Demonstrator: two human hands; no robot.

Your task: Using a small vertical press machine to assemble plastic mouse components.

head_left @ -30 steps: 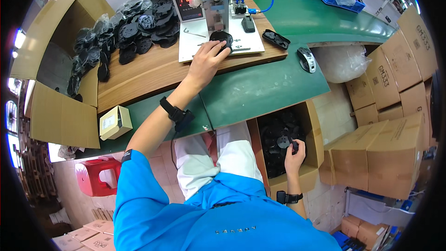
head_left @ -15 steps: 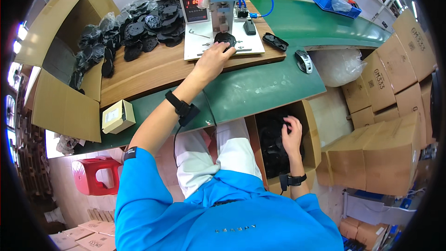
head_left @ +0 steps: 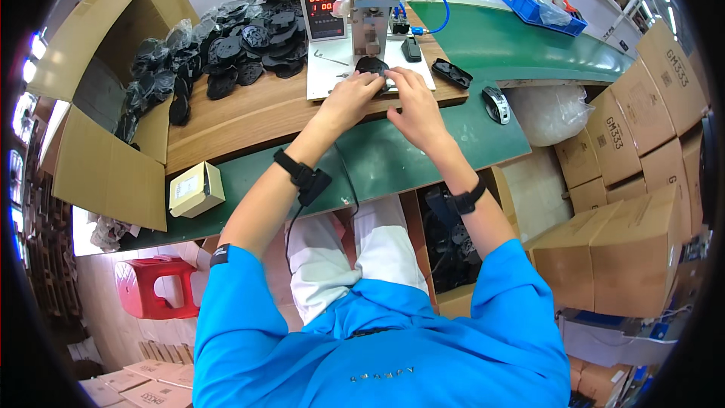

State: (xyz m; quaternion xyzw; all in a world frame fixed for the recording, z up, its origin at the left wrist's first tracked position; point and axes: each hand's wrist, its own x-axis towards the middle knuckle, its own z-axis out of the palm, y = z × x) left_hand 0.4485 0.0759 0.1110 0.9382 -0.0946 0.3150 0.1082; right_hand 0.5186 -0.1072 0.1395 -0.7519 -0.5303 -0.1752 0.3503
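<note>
A round black plastic part (head_left: 370, 66) lies on the white base plate (head_left: 321, 85) of a small bench press (head_left: 370, 23), directly under the press head. My left hand (head_left: 353, 100) reaches it from the left, its fingers closed at the part's near edge. From the right, my right hand (head_left: 420, 109) comes up to the same part, fingertips at its edge. Its fingers are stretched out and the thumb stands apart. The hands partly cover the near side of the part.
Left of the press, many black parts (head_left: 249, 41) lie heaped beside an open carton (head_left: 102, 174). A small box (head_left: 195, 190), a black tray-like piece (head_left: 451, 73) and a computer mouse (head_left: 495, 105) rest nearby. Below the bench's right side stands a carton of black parts (head_left: 453, 257).
My right hand has moved from the carton of black parts beside my legs up to the press. My left hand stays at the part under the press head.
</note>
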